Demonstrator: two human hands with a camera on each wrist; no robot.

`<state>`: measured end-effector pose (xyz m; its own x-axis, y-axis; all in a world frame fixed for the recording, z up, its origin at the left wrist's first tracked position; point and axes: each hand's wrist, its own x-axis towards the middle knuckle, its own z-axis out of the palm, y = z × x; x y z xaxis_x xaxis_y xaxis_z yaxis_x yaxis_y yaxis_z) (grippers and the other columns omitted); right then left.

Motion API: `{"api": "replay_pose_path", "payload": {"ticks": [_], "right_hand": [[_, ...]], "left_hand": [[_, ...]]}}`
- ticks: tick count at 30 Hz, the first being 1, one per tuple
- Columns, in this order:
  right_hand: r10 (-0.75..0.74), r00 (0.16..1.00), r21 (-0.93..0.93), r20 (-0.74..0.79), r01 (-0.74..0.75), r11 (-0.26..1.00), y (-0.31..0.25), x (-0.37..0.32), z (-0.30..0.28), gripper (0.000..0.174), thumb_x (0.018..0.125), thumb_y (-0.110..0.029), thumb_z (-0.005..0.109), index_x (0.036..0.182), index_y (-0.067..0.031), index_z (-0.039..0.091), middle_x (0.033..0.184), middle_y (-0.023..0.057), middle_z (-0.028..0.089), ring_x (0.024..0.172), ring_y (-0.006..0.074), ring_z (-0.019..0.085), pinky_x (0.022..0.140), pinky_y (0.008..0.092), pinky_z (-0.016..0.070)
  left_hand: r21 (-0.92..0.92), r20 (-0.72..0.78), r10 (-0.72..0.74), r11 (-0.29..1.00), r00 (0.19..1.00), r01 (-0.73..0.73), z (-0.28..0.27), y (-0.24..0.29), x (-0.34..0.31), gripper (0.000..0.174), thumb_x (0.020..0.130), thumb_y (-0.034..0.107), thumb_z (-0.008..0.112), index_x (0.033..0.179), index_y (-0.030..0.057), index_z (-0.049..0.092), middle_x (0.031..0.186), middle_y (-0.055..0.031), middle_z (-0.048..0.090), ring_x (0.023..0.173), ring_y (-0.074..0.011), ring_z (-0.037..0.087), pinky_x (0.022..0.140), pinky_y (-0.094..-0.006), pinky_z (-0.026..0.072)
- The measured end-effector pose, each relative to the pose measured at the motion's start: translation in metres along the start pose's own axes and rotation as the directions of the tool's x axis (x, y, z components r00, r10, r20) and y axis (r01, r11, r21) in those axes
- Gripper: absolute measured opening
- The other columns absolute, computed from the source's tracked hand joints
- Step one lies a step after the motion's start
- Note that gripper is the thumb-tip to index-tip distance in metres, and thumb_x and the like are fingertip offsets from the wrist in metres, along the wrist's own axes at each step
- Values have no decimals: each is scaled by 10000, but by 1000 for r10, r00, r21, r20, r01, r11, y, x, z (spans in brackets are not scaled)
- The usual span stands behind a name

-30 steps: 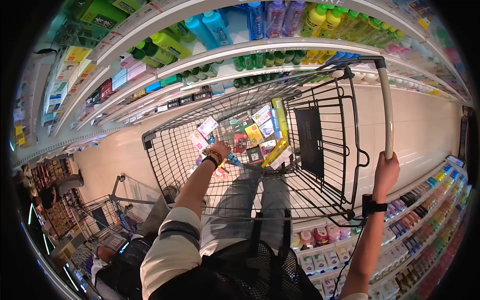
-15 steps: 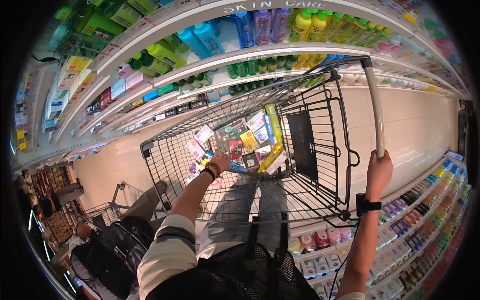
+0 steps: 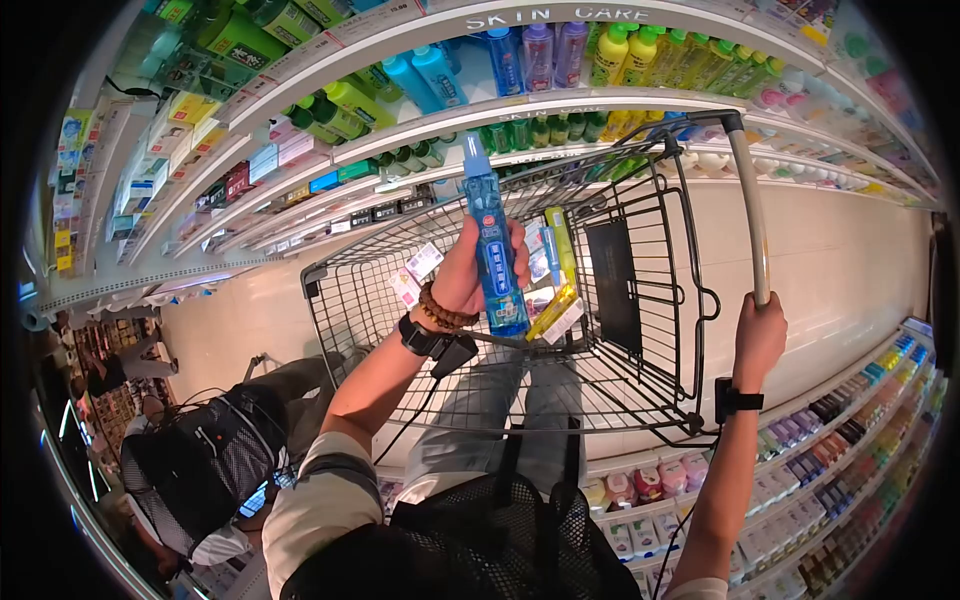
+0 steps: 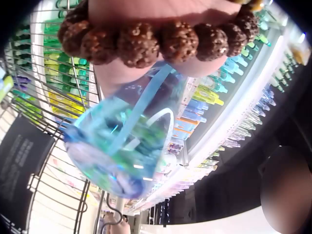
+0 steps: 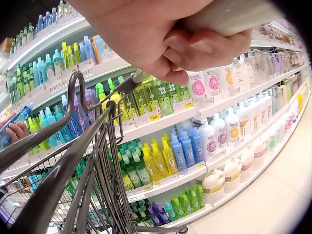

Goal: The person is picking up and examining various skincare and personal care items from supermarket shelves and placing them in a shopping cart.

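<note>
Over the black wire shopping cart [image 3: 312,281], a tall translucent blue plastic bottle [image 3: 497,268] is held, its pale blue tapered cap [image 3: 475,156] pointed toward the white shelves [image 3: 600,16]; label marked with white characters. Smallest print not readable. In the left wrist view, its upper part is hidden behind the hand and brown beaded bracelet [image 4: 139,45]. Bottle clasped between thumb and curled fingers of the left hand [image 3: 464,268]; pale cylindrical cart handle [image 3: 752,200] gripped by the right hand [image 3: 760,342], fingers wrapped.

This is a shop, its toiletries aisle shown by "SKIN CARE" lettering [image 3: 557,17], price tags [image 5: 155,117] along the shelves [image 5: 152,127], rows of matching bottles [image 5: 234,127] and a wire shopping cart [image 3: 613,285].
</note>
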<state>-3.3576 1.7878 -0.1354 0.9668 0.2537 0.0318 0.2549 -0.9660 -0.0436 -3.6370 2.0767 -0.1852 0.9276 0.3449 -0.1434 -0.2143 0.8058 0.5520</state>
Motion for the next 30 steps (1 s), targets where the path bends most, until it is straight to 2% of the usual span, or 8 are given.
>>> {"api": "replay_pose_path", "payload": {"ticks": [9,13,15,17,19,20,24,30], "right_hand": [[11,1000,-14,7,-11,1000,5,2,-3,290,898,-327,609,872,-38,603,809,236,689,774,456,663,674,538,539],[6,1000,-18,5,-6,1000,7,3,-4,291,896,-322,610,862,-33,594,808,236,688,774,455,663,677,541,538],[-3,1000,-18,2,3,1000,7,3,-4,292,895,-321,609,858,-32,591,808,236,688,774,456,663,678,542,537],[10,1000,-26,5,-10,1000,8,2,-3,290,895,-320,610,859,-33,591,800,234,687,768,456,662,678,541,537],[12,1000,-20,3,-12,1000,7,0,-3,287,893,-318,613,858,-34,588,794,232,687,764,456,662,675,540,537],[15,1000,-16,3,-15,1000,7,-1,-3,285,892,-315,615,856,-34,586,787,229,686,761,456,662,673,539,537],[29,1000,-10,2,-29,1000,7,-3,-6,281,891,-313,622,853,-37,580,773,225,684,755,456,662,670,538,536],[15,1000,-15,-4,-15,1000,12,-3,-4,279,891,-309,635,845,-39,579,764,223,683,747,448,665,660,531,537]], "left_hand": [[88,-290,92,994,952,-69,1,8,12,460,1043,503,428,1115,62,537,983,-67,598,878,-196,622,788,-347,530],[511,-262,388,832,883,-214,8,12,23,326,1015,295,591,1180,70,422,943,-56,584,747,-144,593,697,-279,513],[770,-98,604,550,791,-324,-1,21,42,396,985,239,650,1212,62,379,952,-49,578,777,-135,600,726,-281,512],[798,-115,660,507,742,-327,-2,38,55,447,920,164,728,1227,40,428,990,-71,587,821,-184,617,744,-294,512],[931,360,759,-333,542,-152,10,66,66,422,860,128,765,1192,23,525,1048,-106,598,871,-249,619,747,-312,510],[873,456,752,-482,477,-75,16,75,70,371,792,103,801,1103,23,615,1102,-125,602,910,-293,607,726,-332,508],[973,206,754,-227,624,-47,10,98,86,376,775,130,830,1090,43,645,1085,-103,627,815,-234,665,684,-339,547],[933,314,761,-358,568,-37,-27,103,123,329,821,139,800,1082,28,633,1049,-110,641,758,-219,706,677,-327,567]]}}
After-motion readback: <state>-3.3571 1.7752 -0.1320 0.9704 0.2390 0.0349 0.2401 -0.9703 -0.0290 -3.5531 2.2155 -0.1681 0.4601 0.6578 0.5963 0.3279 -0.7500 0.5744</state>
